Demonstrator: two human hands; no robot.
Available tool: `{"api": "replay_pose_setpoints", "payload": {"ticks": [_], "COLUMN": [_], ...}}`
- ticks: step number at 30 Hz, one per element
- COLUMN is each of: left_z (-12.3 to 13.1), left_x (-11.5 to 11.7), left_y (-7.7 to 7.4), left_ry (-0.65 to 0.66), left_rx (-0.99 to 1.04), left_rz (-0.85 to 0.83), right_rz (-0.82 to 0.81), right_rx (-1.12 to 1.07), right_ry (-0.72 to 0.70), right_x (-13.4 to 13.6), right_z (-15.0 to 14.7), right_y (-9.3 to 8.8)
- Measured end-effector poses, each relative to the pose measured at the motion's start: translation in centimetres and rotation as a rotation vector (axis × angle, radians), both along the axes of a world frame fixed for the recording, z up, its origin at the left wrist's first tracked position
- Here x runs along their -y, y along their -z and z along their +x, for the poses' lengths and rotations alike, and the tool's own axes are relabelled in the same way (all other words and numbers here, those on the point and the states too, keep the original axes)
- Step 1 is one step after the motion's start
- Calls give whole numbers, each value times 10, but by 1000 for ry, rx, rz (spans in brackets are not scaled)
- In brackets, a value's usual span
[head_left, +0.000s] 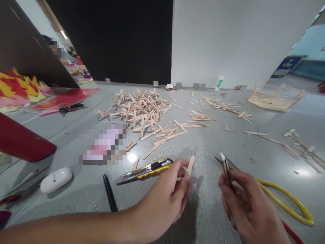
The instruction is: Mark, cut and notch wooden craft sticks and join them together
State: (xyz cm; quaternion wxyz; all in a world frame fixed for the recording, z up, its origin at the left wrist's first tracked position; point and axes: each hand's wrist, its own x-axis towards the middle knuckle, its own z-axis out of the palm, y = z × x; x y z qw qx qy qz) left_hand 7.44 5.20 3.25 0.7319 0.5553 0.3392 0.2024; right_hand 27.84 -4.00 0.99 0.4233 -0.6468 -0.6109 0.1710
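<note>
A small flat wooden craft stick (191, 165) points up from my left hand (169, 196), pinched between thumb and fingers. My right hand (245, 205), a short way to the right, is closed around a slim craft knife (225, 166) with its pale pointed tip upward. Under and beside that hand lies what looks like a pair of scissors, with a yellow loop handle (291, 200); the rest is partly hidden. Just left of my left hand, a yellow and black box cutter (149, 169) lies on the table. A black pen (109, 192) rests farther left.
Craft sticks (142, 108) lie heaped in the middle of the grey table (83, 189), more scattered rightward. A stick frame (276, 98) stands at the back right, near a glue stick (219, 83). At left are a white case (56, 180) and red cylinder (25, 140). Panels rise behind.
</note>
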Motion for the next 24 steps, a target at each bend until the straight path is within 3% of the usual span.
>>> {"api": "replay_pose_setpoints", "payload": {"ticks": [6,12,16,20,24], "left_z": [2,2,2,3,-2], "left_x": [5,6,11,14,12], "left_y": [0,3,1,0,-1], "left_ry": [-17,18,83,81,76], "left_rx": [70,290,327,319,218], "left_rz": [-11,-234,-293,-242,-86], "right_rz": [19,-17,-49,-84,-177], "right_rx": [150,100,77,44,-58], "right_ry": [-33,16,-78,-184,-245], "right_x": [-3,-3,-5,-7,-5], "right_z": [2,1,-1,-1,-1], "right_y": [1,-6,-7,-11,-15]}}
